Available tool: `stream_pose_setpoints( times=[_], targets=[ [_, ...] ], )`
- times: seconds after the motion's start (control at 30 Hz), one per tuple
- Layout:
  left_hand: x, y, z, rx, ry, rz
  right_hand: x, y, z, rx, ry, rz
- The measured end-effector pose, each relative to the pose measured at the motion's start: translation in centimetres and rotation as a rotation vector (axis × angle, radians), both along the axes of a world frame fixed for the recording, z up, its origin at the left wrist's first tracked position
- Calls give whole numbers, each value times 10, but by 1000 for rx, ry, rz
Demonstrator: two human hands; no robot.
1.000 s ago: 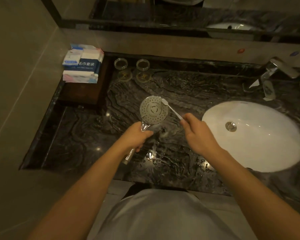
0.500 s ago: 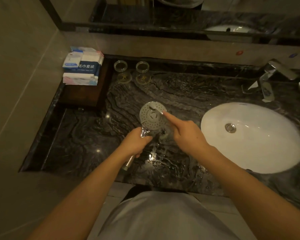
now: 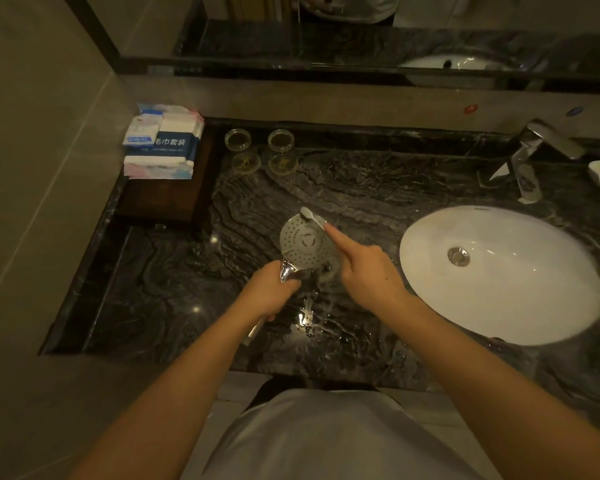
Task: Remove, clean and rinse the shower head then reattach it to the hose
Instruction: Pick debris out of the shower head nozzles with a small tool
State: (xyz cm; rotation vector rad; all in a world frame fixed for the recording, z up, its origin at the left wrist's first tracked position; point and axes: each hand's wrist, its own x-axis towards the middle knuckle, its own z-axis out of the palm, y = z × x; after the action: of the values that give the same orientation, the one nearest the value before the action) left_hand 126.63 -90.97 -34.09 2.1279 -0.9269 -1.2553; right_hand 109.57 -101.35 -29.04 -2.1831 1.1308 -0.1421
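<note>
Only readable text I see: white Chinese characters "毛巾套装" on the dark blue band of the white plastic-wrapped towel pack [image 3: 168, 142], which sits on the dark wooden tray [image 3: 160, 199] at the back left of the counter. First character is partly covered by the small white-and-blue packet [image 3: 141, 129] lying on top. Smaller print under the characters and on that packet is too blurred to read. Red and blue round markers on the wall: no legible text.
</note>
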Motion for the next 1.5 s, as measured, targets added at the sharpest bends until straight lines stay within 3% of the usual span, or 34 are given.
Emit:
stream_pose_setpoints(
  times=[0.17,0.4,0.57,0.77,0.93,1.1,1.37,1.5],
  targets=[
    [-1,0,-2,14,1,-12,0,25,-9,-22,13,161],
    [-1,2,-5,31,35,13,-4,11,-3,0,-24,-53],
    [0,1,-3,40,14,8,-4,37,-9,37,-45,75],
    [-2,3,-3,20,49,53,-5,15,-8,24,-78,-89],
    [-3,3,0,15,92,52,0,35,-12,43,-68,109],
    [-6,6,3,5,130,86,2,14,-10,22,-96,-39],
    [-12,6,16,24,371,213,-9,56,-21,27,-92,132],
    [-14,6,23,40,390,227,-5,30,-17,-61,-58,40]
  ],
)
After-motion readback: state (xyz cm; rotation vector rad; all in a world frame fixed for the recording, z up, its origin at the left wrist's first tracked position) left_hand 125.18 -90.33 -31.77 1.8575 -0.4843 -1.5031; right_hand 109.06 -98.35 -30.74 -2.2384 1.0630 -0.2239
